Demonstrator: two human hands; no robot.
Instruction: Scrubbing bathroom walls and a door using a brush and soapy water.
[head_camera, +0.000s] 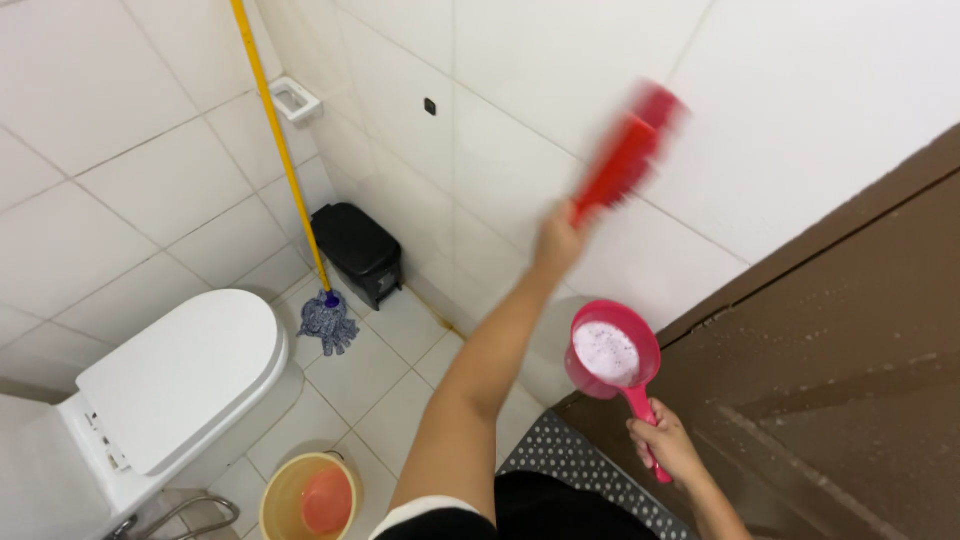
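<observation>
Our left grip (558, 240) is closed around the handle of a red scrubbing brush (625, 155), arm stretched up and out, and the brush head sits against the white tiled wall (800, 100), blurred in the picture so we cannot make out its bristles. Our right grip (665, 445) is wrapped tight on the handle of a pink scoop (612, 350), held low and close to our body, just beside the brown door (850, 380). The scoop's bowl faces up and carries a pale, speckled foamy filling. The two hands are well apart, the brush high on the wall and the scoop below it.

Down on the tiled floor (370, 370) we see a white toilet (180, 375) with its lid shut at the left. Near its base stands a yellow bucket (285, 500) with an orange dipper inside. A mop (325, 320) with a yellow pole leans into the corner, its grey-blue head resting on the floor right next to a small black pedal bin (358, 250). A grey dotted mat (580, 465) lies at our feet by the door.
</observation>
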